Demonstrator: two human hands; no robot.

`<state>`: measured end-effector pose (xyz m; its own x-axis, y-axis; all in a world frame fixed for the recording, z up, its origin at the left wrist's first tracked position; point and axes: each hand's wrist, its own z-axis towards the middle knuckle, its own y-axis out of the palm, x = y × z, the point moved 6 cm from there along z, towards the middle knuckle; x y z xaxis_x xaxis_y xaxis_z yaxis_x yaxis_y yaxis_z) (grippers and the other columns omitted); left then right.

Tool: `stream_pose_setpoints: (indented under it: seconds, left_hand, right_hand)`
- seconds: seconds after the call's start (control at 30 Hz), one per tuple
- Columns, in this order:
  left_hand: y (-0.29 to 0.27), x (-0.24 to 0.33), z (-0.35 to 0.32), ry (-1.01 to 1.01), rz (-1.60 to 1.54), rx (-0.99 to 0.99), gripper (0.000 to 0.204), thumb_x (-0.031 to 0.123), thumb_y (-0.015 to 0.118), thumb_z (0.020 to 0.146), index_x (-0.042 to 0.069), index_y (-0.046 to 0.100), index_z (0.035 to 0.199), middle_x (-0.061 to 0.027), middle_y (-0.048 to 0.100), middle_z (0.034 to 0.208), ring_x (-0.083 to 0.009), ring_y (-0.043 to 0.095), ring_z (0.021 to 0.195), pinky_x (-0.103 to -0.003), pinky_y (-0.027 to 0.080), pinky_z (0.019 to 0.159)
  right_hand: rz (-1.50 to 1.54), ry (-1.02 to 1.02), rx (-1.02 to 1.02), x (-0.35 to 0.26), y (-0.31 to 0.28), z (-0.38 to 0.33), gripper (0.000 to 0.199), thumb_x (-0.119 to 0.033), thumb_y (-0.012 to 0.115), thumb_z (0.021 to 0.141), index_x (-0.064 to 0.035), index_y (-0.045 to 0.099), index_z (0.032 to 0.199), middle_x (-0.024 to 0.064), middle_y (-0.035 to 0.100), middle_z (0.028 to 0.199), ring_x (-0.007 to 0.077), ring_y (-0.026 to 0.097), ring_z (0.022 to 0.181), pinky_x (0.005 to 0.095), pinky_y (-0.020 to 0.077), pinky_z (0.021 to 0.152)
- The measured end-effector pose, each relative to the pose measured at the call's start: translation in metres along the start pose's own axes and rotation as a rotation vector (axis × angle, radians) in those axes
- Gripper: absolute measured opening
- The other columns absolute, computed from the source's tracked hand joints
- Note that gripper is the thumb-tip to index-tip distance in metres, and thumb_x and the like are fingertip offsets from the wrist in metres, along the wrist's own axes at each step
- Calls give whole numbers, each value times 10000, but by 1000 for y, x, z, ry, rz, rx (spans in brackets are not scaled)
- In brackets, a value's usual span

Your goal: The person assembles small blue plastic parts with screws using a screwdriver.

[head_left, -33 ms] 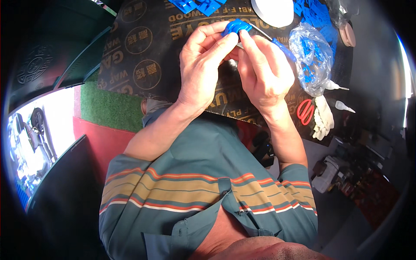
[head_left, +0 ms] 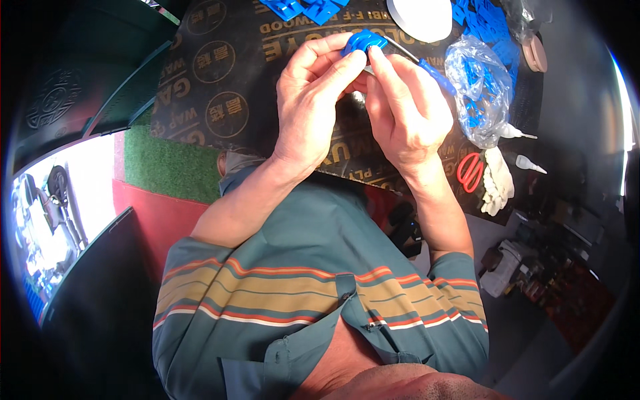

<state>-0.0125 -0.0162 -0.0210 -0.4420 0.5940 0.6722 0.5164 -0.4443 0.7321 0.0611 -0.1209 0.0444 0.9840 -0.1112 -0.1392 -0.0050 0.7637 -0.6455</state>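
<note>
A small blue plastic part [head_left: 364, 41] is pinched between the fingertips of both hands near the far side of the table. My left hand [head_left: 310, 100] is closed on its left side, thumb on the near face. My right hand [head_left: 410, 110] presses thumb and forefinger against the part's right edge; whether a smaller piece is between them is hidden. Just beyond the right hand is a screwdriver [head_left: 437, 75] with a blue handle, its metal shaft slanting towards the part. I cannot tell whether the right hand touches it.
The dark printed board [head_left: 267, 107] forms the tabletop. Loose blue parts [head_left: 323, 9] and a white round object [head_left: 421, 17] lie at its far edge. To the right are a clear bag of blue parts [head_left: 477, 87], red-handled scissors [head_left: 471, 172], a pale glove [head_left: 498, 181] and white nozzle-tipped bottles [head_left: 530, 164].
</note>
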Motion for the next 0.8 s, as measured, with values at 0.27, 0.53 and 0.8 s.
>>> stream_pose_setpoints:
  seconds: [0.27, 0.53, 0.8]
  left_hand:
    - [-2, 2, -1, -9, 46, -47, 264, 55, 604, 1033, -15, 610, 1288, -130, 720, 1162, -178, 705, 1002, -342, 587, 900]
    - [0, 1, -4, -62, 59, -73, 261, 67, 599, 1037, -24, 609, 1282, -132, 719, 1128, -180, 708, 971, -353, 595, 885]
    - [5, 1, -5, -62, 154, -104, 271, 70, 619, 1026, -23, 611, 1280, -116, 722, 1064, -152, 698, 901, -328, 597, 850]
  right_hand:
    - [-31, 10, -20, -3, 0, 3, 372, -62, 807, 790, -98, 771, 1158, 64, 729, 998, 189, 683, 774, 294, 563, 675]
    - [332, 85, 53, 14, -5, 7, 260, 38, 767, 858, -37, 748, 1106, 98, 719, 960, 193, 710, 792, 277, 570, 691]
    - [644, 455, -16, 31, -6, -4, 174, -12, 750, 925, 4, 735, 1097, 50, 719, 937, 81, 672, 787, 222, 546, 698]
